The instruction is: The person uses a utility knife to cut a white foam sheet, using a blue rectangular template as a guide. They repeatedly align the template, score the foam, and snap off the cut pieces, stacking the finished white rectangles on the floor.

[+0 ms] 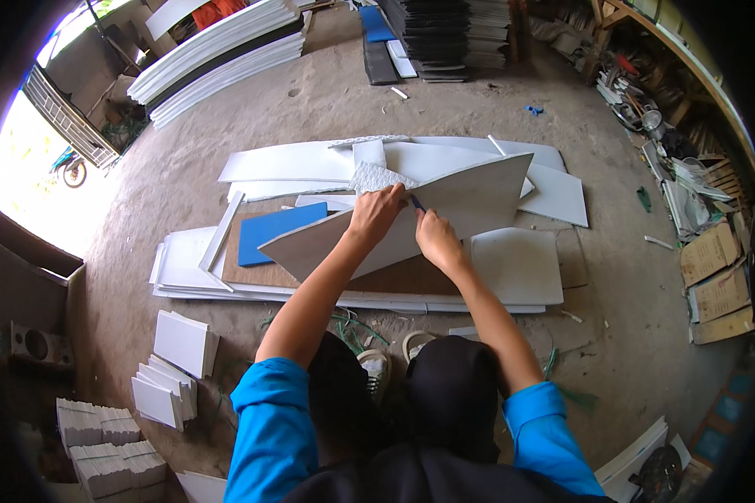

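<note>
A wide, flat white foam board (486,193) is held tilted in front of me, one edge raised. My left hand (377,211) is closed over its upper edge. Against the board, close to the left hand, my right hand (439,237) grips a small blue-handled cutter (418,202); its blade cannot be made out. A rough-textured white foam piece (376,175) lies just beyond the left hand. Under the tilted board are a blue panel (268,237) and a brown board (240,267), on top of stacked white sheets (516,267).
More white sheets (285,161) lie across the far side of the work area. Small stacked white panels (182,344) stand on the floor at lower left. Tall sheet piles (226,59) rise at the back. Cardboard (717,277) leans on the right. Green string (354,329) lies near my shoes.
</note>
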Motion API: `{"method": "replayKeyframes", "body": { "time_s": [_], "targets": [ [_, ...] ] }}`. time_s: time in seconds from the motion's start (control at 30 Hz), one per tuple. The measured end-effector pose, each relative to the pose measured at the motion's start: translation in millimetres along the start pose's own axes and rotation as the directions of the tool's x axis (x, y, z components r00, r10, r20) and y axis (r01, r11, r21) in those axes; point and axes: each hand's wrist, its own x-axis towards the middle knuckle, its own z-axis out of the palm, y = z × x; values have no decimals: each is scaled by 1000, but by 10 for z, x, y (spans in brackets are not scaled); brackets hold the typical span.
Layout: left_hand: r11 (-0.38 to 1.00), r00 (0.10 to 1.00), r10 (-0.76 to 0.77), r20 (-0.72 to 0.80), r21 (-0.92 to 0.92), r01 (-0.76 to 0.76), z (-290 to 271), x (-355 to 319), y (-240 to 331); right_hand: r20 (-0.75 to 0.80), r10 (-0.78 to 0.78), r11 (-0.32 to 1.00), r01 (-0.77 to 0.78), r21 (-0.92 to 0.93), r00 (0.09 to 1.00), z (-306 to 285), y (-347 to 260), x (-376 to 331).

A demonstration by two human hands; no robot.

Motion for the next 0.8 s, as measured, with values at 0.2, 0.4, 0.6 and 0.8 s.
{"method": "replayKeyframes", "body": {
  "time_s": [0.2, 0.4, 0.6, 0.8],
  "targets": [
    [993, 997, -41, 62, 109, 34, 21, -3, -69, 133, 56, 998, -52, -33, 990, -74, -31, -79],
    [995, 997, -13, 74, 95, 6, -7, -16, -18, 213, 103, 995, -96, -40, 972, -218, -147, -31],
    [992, 996, 17, 83, 121, -27, -3, -14, 11, 234, 158, 985, -136, -107, 959, -125, -133, 39],
    [997, 994, -52, 92, 68, 46, -64, 7, -9, 263, 188, 982, -172, -82, 946, -102, -149, 110]
  ]
}}
